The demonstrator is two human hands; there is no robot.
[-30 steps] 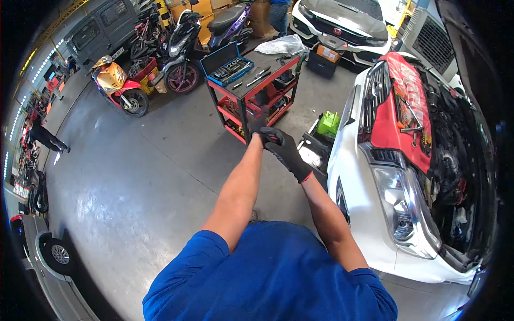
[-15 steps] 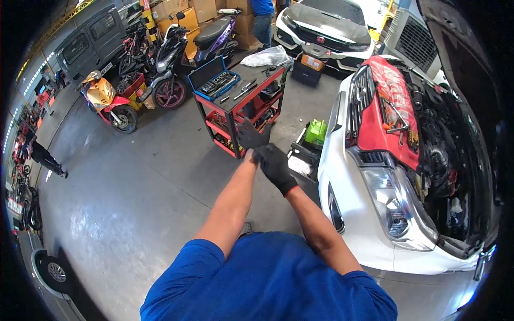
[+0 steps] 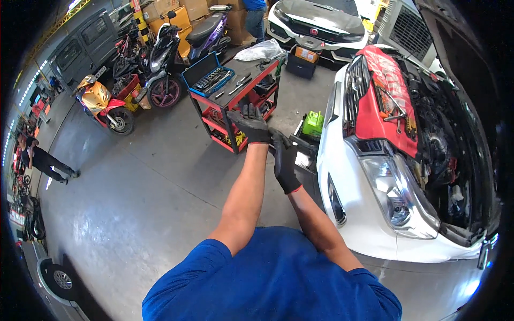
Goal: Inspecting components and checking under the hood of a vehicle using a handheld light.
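Observation:
Both my hands wear black work gloves with red cuffs. My left hand (image 3: 250,124) is raised in front of the tool cart, its fingers stretched out and holding nothing. Close beside its wrist is my right hand (image 3: 284,160), fingers pointing up and extended; part of it appears to touch the left glove's edge. Beyond them stands the red and black tool cart (image 3: 240,145). A blue socket set case (image 3: 194,74) lies with its lid raised on the cart top, beside loose ratchets and hand tools (image 3: 239,84).
To the right, a white car (image 3: 369,230) has its hood up, with a red fender cover (image 3: 369,131) and tools over its front. A green box (image 3: 312,124) sits on the floor beside it. Motorcycles (image 3: 163,80) stand back left; a person (image 3: 43,160) walks at far left.
My right hand has let go of the left glove's cuff area and dropped slightly lower to the right. My left hand has risen with fingers straightened. The view has shifted a little.

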